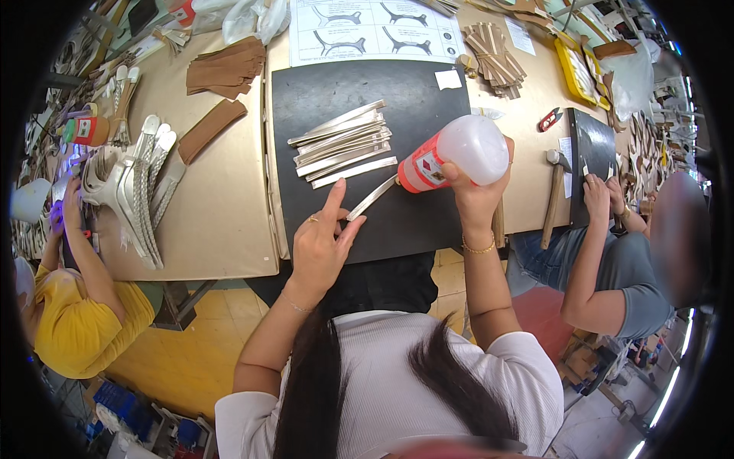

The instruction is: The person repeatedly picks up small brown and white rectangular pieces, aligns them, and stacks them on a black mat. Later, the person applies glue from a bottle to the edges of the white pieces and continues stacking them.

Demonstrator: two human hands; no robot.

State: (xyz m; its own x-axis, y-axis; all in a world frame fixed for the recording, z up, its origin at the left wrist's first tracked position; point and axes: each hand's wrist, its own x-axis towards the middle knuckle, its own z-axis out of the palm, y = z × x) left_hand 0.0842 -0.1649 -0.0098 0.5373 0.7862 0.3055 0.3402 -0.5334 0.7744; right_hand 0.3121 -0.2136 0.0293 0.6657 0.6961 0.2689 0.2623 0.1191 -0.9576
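My right hand (483, 183) is wrapped round a squeeze bottle (482, 149) with a translucent white body and a red lower part. It is tipped over, its nozzle end at the far end of a narrow pale strip (373, 197) on the black mat (413, 237). My left hand (319, 239) is at the strip's near end, thumb and fingertips against it, while the index finger stretches toward a pile of similar strips (344, 145). How firmly the fingers grip the strip is partly hidden.
Brown leather pieces (225, 65) and braided pale straps (145, 176) lie to the left. A printed sheet (367, 34) is at the back. Rightward are bundled strips (495, 61), a hammer (554, 195) and a yellow tray (577, 73). Co-workers' hands (604, 195) work on both sides.
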